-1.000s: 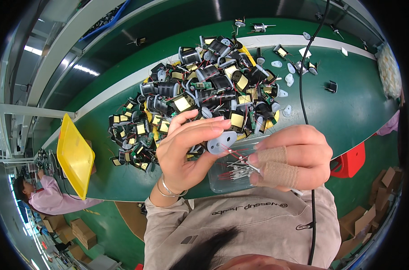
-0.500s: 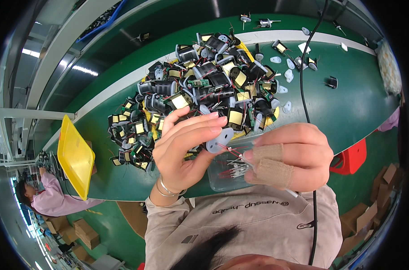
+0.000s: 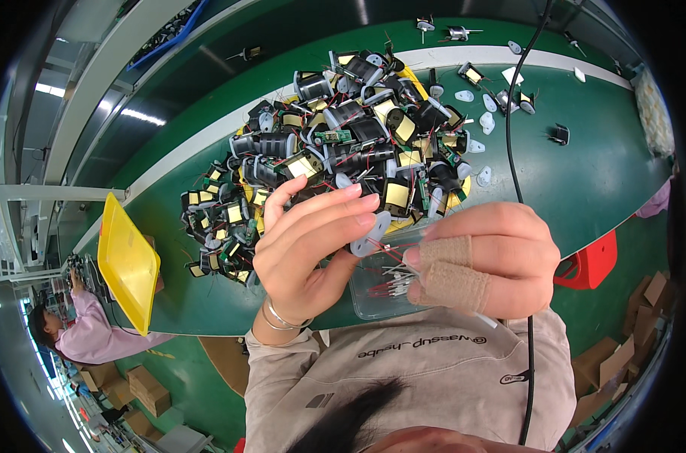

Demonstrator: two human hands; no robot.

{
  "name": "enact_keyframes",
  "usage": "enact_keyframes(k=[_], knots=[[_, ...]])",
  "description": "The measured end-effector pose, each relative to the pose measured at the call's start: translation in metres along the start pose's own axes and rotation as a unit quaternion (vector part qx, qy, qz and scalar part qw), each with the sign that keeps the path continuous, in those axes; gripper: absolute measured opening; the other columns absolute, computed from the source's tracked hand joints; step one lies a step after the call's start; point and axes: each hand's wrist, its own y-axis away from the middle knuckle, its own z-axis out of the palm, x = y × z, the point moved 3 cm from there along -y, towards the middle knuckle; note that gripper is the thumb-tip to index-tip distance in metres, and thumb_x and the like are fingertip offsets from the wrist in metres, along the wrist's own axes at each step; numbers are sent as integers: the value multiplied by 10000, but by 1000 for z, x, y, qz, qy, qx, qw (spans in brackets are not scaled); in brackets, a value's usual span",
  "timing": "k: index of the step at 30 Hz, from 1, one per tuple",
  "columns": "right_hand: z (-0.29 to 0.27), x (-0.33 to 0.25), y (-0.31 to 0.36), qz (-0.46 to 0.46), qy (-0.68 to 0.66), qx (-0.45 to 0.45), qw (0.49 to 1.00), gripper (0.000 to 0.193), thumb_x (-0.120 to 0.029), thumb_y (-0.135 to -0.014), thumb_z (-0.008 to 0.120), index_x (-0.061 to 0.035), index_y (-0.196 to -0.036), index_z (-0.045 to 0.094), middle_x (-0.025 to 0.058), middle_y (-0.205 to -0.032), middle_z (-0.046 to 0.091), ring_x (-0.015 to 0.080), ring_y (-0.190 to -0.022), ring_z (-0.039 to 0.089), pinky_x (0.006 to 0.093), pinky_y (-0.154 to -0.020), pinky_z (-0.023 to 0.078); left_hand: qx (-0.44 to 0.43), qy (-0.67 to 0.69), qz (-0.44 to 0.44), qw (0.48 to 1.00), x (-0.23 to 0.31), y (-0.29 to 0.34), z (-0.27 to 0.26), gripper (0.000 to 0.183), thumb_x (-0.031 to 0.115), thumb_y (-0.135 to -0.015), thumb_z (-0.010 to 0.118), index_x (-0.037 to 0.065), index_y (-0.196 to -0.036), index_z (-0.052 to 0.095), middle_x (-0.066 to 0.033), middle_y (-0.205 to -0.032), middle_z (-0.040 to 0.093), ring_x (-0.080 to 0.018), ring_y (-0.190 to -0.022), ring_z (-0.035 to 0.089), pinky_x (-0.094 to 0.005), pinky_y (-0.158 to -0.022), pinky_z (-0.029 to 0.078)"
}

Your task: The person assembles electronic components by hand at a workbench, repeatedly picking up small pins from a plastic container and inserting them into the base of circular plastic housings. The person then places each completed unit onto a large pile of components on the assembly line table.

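Observation:
Between the thumb and fingertips of my left hand (image 3: 298,253) is a pale grey oval plastic cap (image 3: 371,235) with small holes, held tilted. Thin red wires (image 3: 397,249) run from beside the cap to my right hand (image 3: 509,260). That hand is closed, its thumb and finger pinched on the wires; tan tape wraps two of its fingers. A slim white piece (image 3: 487,321) pokes out below it. Under both hands sits a clear plastic tray (image 3: 364,308) with several white-tipped wire leads (image 3: 396,282) in it.
Beyond my hands lies a heap of black cylindrical motor parts (image 3: 358,158) with circuit boards. Loose grey caps (image 3: 487,122) lie to its right. A black cable (image 3: 511,158) hangs across the green table (image 3: 577,181). A yellow tray (image 3: 128,264) stands left, near a person in pink (image 3: 94,332).
The grey cap has turned slightly and shows more edge-on in my left fingers. My right hand has shifted only a little.

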Motion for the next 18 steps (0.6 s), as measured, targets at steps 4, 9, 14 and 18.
enact_keyframes(k=[4,9,14,18], knots=[[2,0,1,-9,0,6,1000,216,-51,-579,632,-18,-790,659,103,-785,638,195,-673,620,237,-489,501,1,20,-17,1000,2,-1,0,350,-20,-593,722,79,-918,638,-71,-932,693,-223,-921,655,-410,-905,374],[1,-4,4,-4,9,3,1000,166,-25,-610,636,-28,-776,649,118,-828,650,208,-711,627,246,-514,512,2,26,-20,999,3,-1,-1,364,11,-596,759,80,-930,631,-72,-935,693,-220,-908,660,-406,-906,369],[1,-3,4,-15,9,5,1000,161,-2,-613,634,-36,-770,645,121,-836,651,213,-728,631,244,-507,509,-1,26,-9,1000,4,-1,-1,373,12,-605,762,82,-943,620,-73,-935,693,-224,-906,661,-407,-908,367],[0,-3,4,-25,7,12,1000,158,30,-625,620,-38,-765,642,121,-834,651,214,-734,634,240,-502,506,-3,24,-13,1000,5,0,-1,375,14,-606,763,82,-944,618,-75,-934,693,-225,-904,661,-408,-909,366]])
